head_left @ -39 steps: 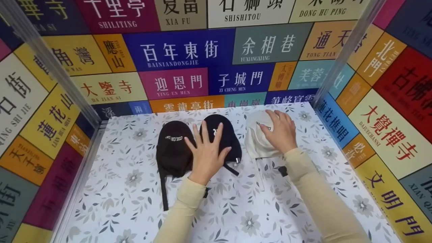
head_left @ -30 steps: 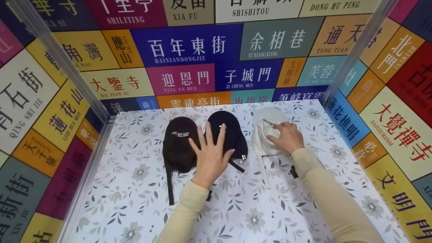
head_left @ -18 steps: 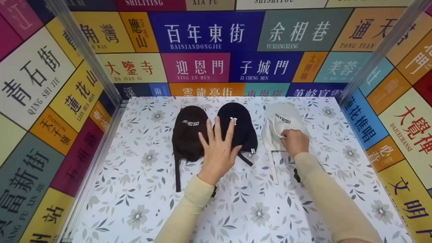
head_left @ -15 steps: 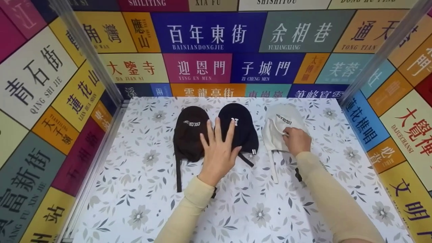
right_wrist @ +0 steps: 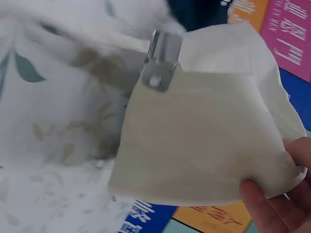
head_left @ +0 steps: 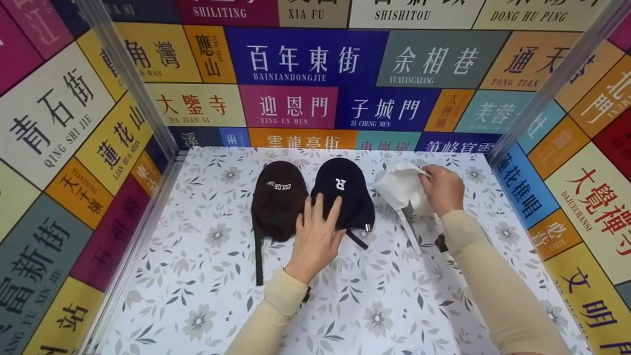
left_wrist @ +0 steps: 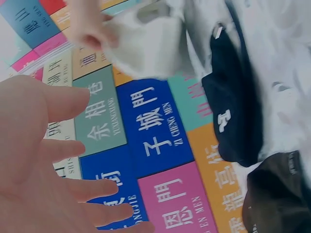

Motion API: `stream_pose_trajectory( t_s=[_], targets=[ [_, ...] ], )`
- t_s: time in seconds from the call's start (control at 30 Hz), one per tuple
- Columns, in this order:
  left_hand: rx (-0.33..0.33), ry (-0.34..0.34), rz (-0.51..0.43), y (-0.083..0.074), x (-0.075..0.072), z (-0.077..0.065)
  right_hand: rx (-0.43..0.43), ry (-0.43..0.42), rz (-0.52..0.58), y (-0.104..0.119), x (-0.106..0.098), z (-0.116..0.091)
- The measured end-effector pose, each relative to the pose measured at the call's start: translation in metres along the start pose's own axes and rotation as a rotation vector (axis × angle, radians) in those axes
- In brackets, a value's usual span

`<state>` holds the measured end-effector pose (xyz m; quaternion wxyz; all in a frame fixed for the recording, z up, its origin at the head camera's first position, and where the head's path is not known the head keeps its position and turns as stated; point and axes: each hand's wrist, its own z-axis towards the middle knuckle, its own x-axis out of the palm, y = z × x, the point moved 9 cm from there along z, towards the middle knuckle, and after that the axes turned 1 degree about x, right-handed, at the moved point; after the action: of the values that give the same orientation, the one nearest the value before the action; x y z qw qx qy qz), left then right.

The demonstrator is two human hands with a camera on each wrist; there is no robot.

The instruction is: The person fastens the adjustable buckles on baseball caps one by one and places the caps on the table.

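Note:
My right hand (head_left: pixel 444 191) pinches a white baseball cap (head_left: pixel 400 185) by its edge and holds it tilted up off the table. In the right wrist view, thumb and fingers grip the cap's cloth, and a metal buckle (right_wrist: pixel 164 57) shows on its back strap. My left hand (head_left: pixel 316 242) has its fingers spread, held over the near side of a navy cap (head_left: pixel 345 170) with a white letter R. Left of that lies a dark brown cap (head_left: pixel 278 204) with white lettering, its strap trailing toward me. Whether the left fingertips touch either cap, I cannot tell.
The caps are on a table (head_left: pixel 197 276) covered in white floral cloth. Panels printed with colourful place-name signs (head_left: pixel 305 56) enclose the back and both sides. Clear corner posts (head_left: pixel 547 84) stand at the back left and right.
My right hand first lay over the white cap, then took hold of it and raised it, turning its lettering out of sight. The left hand drew back slightly, uncovering the navy cap's letter.

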<state>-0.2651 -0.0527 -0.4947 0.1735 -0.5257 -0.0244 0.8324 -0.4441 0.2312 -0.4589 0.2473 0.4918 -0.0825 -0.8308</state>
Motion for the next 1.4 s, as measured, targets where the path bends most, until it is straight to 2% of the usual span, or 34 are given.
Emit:
stream_pose_trajectory(
  t_s=[0.17,0.43,0.57,0.67,0.73,0.83,0.87,0.93,1.03,1.13,1.3,1.4],
  targets=[
    [-0.001,0.017,-0.03,0.0,0.008,-0.008,0.003,-0.047,0.076,0.024,-0.036,0.002],
    [0.026,-0.081,-0.063,-0.002,-0.002,-0.012,-0.066,-0.084,0.183,0.081,-0.094,-0.016],
    [0.05,-0.182,-0.109,-0.004,-0.012,-0.013,-0.114,-0.06,0.231,0.109,-0.112,-0.028],
    [0.109,-0.32,-0.142,-0.007,-0.026,-0.016,-0.121,0.017,0.273,0.123,-0.115,-0.037],
    [0.179,-0.442,-0.151,-0.012,-0.037,-0.021,-0.105,0.096,0.311,0.128,-0.111,-0.041],
    [0.324,-0.622,-0.126,-0.024,-0.053,-0.032,-0.043,0.238,0.397,0.13,-0.099,-0.045],
    [0.377,-0.669,-0.111,-0.029,-0.057,-0.036,-0.019,0.289,0.427,0.13,-0.093,-0.046],
    [0.474,-0.721,-0.088,-0.037,-0.06,-0.043,0.025,0.391,0.489,0.127,-0.078,-0.047],
    [0.598,-0.727,-0.048,-0.05,-0.057,-0.048,0.079,0.545,0.57,0.122,-0.05,-0.049],
    [0.691,-0.701,-0.001,-0.064,-0.048,-0.052,0.118,0.661,0.614,0.115,-0.023,-0.054],
    [0.829,-0.627,0.095,-0.094,-0.025,-0.059,0.174,0.761,0.623,0.103,0.011,-0.059],
    [0.924,-0.539,0.125,-0.113,-0.009,-0.063,0.198,0.788,0.635,0.1,0.024,-0.058]
  ],
)
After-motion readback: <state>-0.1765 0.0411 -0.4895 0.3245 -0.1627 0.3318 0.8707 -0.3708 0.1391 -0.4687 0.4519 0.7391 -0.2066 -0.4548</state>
